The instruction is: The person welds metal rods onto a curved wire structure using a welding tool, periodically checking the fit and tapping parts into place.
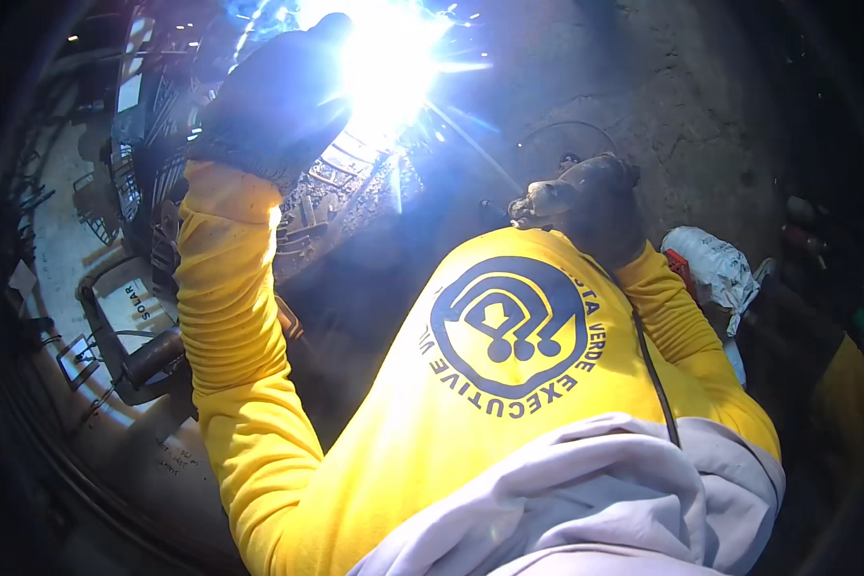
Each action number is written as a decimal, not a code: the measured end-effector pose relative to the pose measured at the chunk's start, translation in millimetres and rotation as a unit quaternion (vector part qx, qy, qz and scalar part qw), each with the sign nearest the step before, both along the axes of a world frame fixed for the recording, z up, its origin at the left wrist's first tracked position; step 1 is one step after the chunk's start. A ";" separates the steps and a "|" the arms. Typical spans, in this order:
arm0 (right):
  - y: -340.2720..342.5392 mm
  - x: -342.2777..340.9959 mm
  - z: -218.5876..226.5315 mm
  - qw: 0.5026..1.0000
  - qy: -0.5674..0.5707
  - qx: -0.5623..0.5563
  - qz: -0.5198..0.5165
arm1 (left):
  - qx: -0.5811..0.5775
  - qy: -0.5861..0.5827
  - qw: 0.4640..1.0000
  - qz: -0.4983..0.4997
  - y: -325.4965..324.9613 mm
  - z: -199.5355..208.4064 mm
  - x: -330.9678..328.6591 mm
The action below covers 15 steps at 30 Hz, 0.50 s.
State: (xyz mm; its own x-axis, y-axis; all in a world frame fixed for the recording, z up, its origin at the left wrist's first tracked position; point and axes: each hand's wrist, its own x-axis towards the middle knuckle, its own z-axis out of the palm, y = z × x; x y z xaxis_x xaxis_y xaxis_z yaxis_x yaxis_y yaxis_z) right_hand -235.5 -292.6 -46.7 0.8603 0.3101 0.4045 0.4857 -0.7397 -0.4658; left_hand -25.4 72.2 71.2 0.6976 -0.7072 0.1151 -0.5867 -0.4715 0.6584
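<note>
My left hand (pixel 276 101), in a dark glove, is raised high with its back toward me, right beside a blinding white welding arc (pixel 389 53). Whether it holds anything is hidden by the glare. My right hand (pixel 590 197), also gloved, grips a welding electrode holder (pixel 544 203). A thin electrode rod (pixel 475 144) runs from the holder up and left into the arc. The arc burns on a metal grille (pixel 341 178) lying on the ground. A black cable (pixel 655 370) runs down along my yellow right sleeve.
A crumpled white bag (pixel 715 264) lies at the right by a red object. At the left stand a pale boxy frame (pixel 130 307), a dark pipe (pixel 154 357) and stacked metal grilles (pixel 139 144). Cracked concrete ground (pixel 662 86) fills the upper right.
</note>
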 end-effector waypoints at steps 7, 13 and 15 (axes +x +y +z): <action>-7.3 -13.9 -17.2 0.994 0.063 0.087 -0.004 | 0.384 -0.512 0.759 -0.121 -40.5 37.4 -22.1; -6.5 -3.4 8.1 0.997 -0.031 -0.051 0.044 | 0.455 -0.360 0.810 -0.084 -50.9 37.3 -13.1; -6.3 -4.7 3.8 0.998 -0.034 -0.048 0.019 | 0.477 -0.255 0.840 -0.049 -65.3 47.7 -19.6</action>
State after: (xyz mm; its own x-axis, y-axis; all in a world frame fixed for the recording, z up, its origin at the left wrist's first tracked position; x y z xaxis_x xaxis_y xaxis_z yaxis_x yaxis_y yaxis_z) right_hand -240.1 -298.9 -42.9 0.8189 0.3826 0.4278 0.5422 -0.7600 -0.3582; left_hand -45.0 6.9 118.9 0.6621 -0.6991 -0.2698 -0.7448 -0.5743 -0.3396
